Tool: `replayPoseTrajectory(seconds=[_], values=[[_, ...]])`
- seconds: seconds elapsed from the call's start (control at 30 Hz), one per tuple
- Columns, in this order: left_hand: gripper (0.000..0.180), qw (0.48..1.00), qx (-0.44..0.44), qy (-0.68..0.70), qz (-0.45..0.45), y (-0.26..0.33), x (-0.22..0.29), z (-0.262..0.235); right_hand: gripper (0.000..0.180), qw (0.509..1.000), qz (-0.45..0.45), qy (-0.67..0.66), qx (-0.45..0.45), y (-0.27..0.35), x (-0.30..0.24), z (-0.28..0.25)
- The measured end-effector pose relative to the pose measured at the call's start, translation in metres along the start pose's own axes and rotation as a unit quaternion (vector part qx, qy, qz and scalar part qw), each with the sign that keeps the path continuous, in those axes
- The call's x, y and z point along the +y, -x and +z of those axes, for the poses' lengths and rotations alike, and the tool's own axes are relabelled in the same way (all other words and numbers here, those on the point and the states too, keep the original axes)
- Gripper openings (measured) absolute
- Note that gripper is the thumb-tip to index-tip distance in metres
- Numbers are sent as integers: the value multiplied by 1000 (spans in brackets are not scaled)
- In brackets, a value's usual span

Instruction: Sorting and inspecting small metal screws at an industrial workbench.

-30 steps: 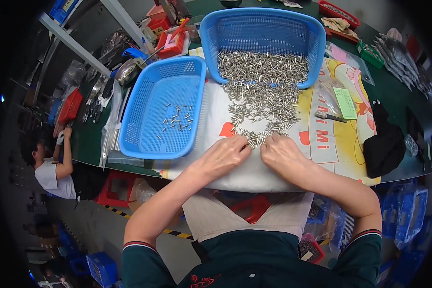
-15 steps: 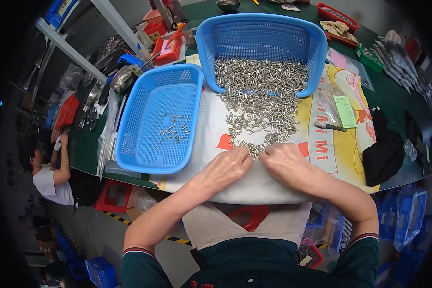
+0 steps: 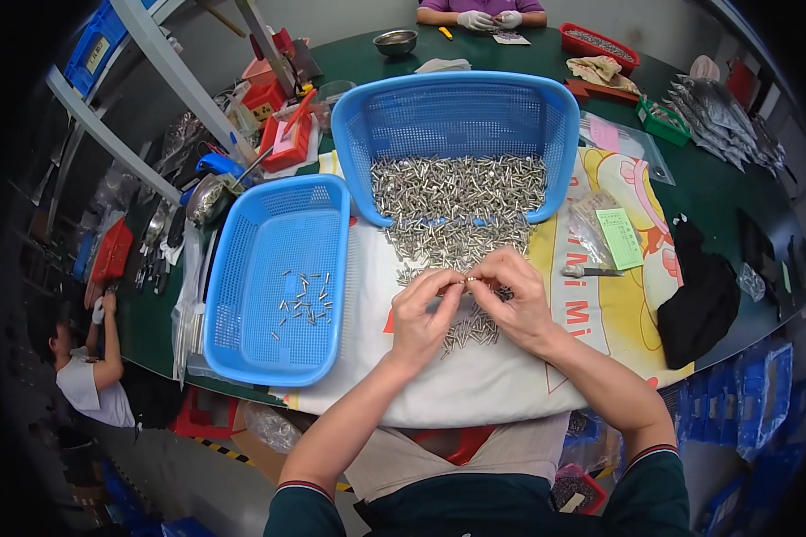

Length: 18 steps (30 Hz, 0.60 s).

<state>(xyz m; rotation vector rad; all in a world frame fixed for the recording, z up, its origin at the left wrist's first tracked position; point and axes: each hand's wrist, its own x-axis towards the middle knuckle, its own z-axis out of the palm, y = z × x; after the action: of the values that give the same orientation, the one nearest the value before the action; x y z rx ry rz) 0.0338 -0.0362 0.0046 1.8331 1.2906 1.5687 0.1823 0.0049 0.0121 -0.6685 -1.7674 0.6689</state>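
Above the cloth, my left hand (image 3: 423, 315) and my right hand (image 3: 516, 302) meet fingertip to fingertip, both closed in a pinch. A small silvery metal pin (image 3: 468, 279) shows between them; its ends are covered by the fingers. Behind and beneath the hands, a heap of such metal pins (image 3: 461, 240) spills from a tipped blue plastic basket (image 3: 457, 82) onto the cloth. Some pins lie under my right hand and are partly hidden. To the left stands a second blue basket (image 3: 217, 313), shallow, with several loose pins (image 3: 306, 309) on its floor.
A patterned cloth (image 3: 475, 398) covers the table's front. At right lie a bag with a green label (image 3: 620, 237) and a black cloth (image 3: 698, 295). Red bins (image 3: 287, 148) and a grey shelf frame (image 3: 184, 80) stand at left. Co-workers sit at the far edge and at left.
Both hands have lifted off the near edge of the pins and come together, now pinching a pin. My view has tilted up, bringing a far co-worker's gloved hands into sight.
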Motion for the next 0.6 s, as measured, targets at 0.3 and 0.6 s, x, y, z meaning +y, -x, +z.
replayPoseTrajectory(seconds=[0.3, 0.6], values=[[10, 999, 11, 30, -17, 1, 2, 0, 11, 999, 21, 8, -27, 0, 0, 0], [12, 997, 23, 58, -55, 5, 2, 1, 12, 999, 23, -3, -24, 5, -1, 2]])
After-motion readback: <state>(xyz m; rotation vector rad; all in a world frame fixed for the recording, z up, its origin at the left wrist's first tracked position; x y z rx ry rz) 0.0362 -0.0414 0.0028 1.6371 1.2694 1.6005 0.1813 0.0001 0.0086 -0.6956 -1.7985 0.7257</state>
